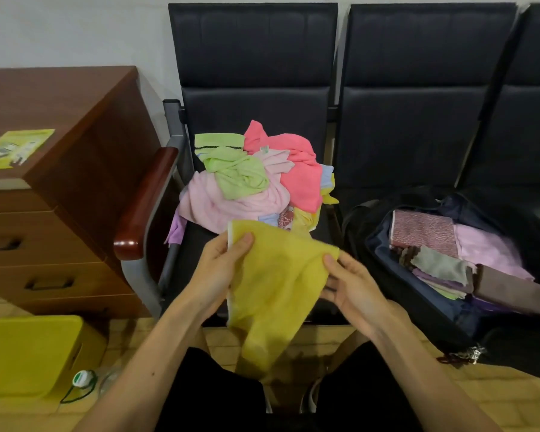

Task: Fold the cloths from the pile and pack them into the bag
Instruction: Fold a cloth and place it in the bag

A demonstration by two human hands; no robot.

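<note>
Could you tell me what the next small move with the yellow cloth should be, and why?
Probably bring the two held corners together for a first fold: the left hand and right hand pinch the yellow cloth at its top, and it hangs unfolded.

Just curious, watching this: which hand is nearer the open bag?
Right. The right hand grips the yellow cloth just beside the bag; the left hand holds the cloth's far side.

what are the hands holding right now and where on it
Both hands hold the yellow cloth by its upper edge: the left hand pinches the upper left corner, the right hand the upper right; the rest hangs down.
</note>
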